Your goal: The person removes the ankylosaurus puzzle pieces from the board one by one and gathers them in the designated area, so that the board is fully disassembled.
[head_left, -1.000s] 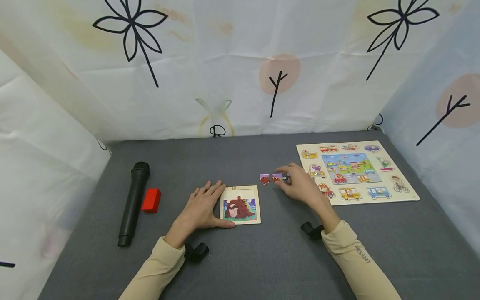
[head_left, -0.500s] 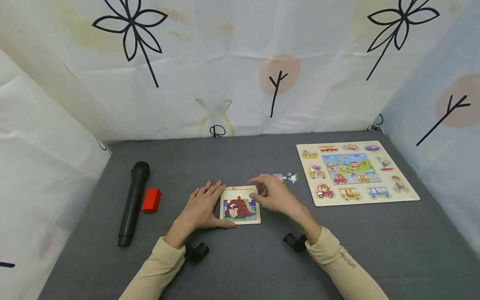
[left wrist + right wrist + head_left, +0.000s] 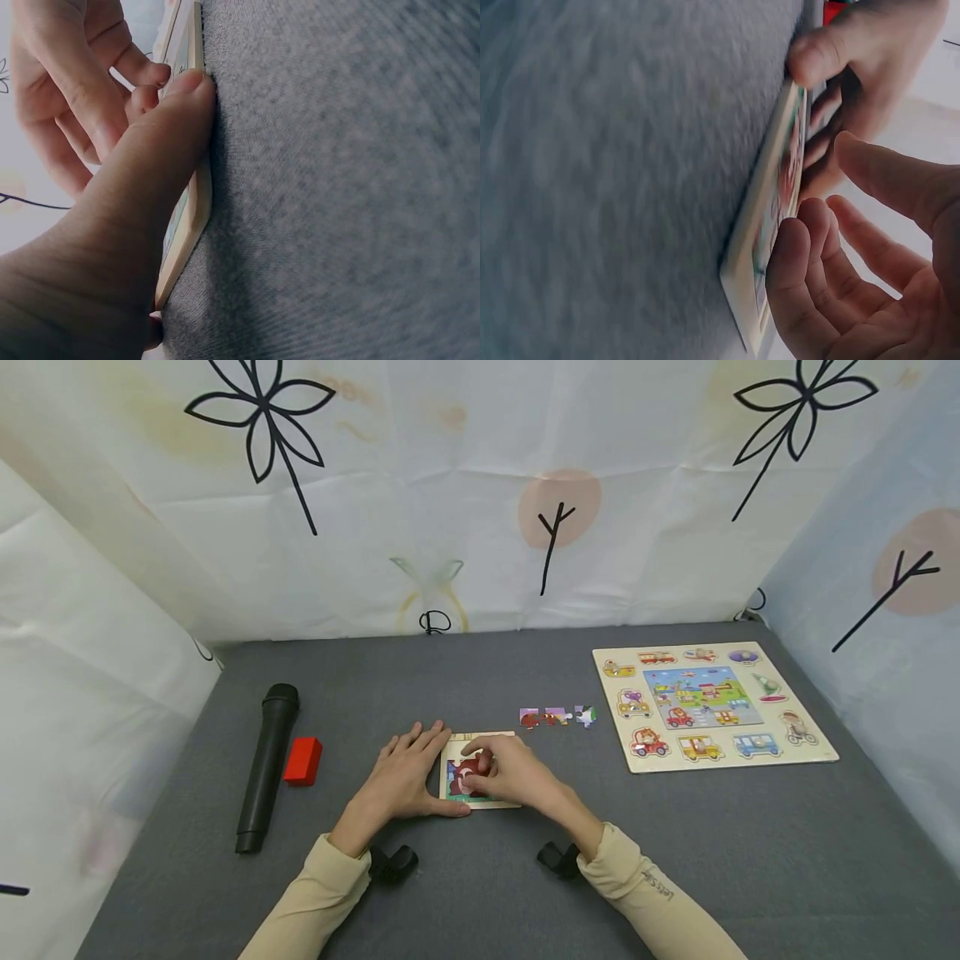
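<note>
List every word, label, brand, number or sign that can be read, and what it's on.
Nothing reads with certainty.
Right sleeve: inverted dark lettering, perhaps "Let's"; too blurred to confirm.
Backdrop: faint orange marks, unreadable.
Microphone, red block, small puzzle, large puzzle: no lettering I can make out.

Part of the small puzzle [image 3: 457,789] was hidden by the right hand [image 3: 512,770] and part by the left hand [image 3: 403,778]. The left sleeve [image 3: 309,900] and right sleeve [image 3: 658,892] were cut off at the bottom of the head view. In the right wrist view, the puzzle's picture [image 3: 788,174] was blurred, and the red block [image 3: 833,10] was cut off at the top.
</note>
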Tool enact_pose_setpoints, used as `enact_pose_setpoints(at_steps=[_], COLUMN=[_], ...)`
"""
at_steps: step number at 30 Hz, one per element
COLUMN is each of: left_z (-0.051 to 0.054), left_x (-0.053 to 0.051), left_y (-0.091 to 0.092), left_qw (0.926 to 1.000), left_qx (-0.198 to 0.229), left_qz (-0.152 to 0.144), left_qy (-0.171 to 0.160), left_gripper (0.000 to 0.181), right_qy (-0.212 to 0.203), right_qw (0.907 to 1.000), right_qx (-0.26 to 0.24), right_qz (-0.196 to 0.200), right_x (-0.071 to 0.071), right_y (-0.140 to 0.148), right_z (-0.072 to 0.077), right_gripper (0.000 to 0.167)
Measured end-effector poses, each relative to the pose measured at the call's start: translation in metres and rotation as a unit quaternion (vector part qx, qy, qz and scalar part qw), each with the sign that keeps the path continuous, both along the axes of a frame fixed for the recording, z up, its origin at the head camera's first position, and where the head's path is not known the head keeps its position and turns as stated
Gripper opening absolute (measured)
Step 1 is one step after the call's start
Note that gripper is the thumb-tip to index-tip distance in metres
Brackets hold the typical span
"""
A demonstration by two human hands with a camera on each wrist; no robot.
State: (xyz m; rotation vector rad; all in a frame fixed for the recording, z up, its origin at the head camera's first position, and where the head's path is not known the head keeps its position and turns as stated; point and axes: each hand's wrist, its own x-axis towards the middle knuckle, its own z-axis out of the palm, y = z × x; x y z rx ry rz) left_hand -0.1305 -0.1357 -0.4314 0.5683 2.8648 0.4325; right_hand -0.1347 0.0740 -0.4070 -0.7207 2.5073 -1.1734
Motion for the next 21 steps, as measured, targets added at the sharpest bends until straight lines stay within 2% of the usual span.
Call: enact_pose_setpoints(at_steps=[9,21], left_z=[-0.001,-0.001], left_x=[0.001,0.001], left_y=[-0.001,-0.001], left_qw=[1.0,1.0], left_qx=[0.006,0.007], left_qz=[-0.001,-0.002], left_qy=[-0.002,0.004], left_gripper=[0.118,0.117], right_qy=[0.029,0.034], right_qw=[0.9988,0.997], right_qx=[0.035,0.064], right_qz=[-0.02,-0.025], right_x=[0.002,0.002], right_y=[-0.013,-0.019], right_z=[-0.005,-0.005], right_gripper=[0.036,0.03])
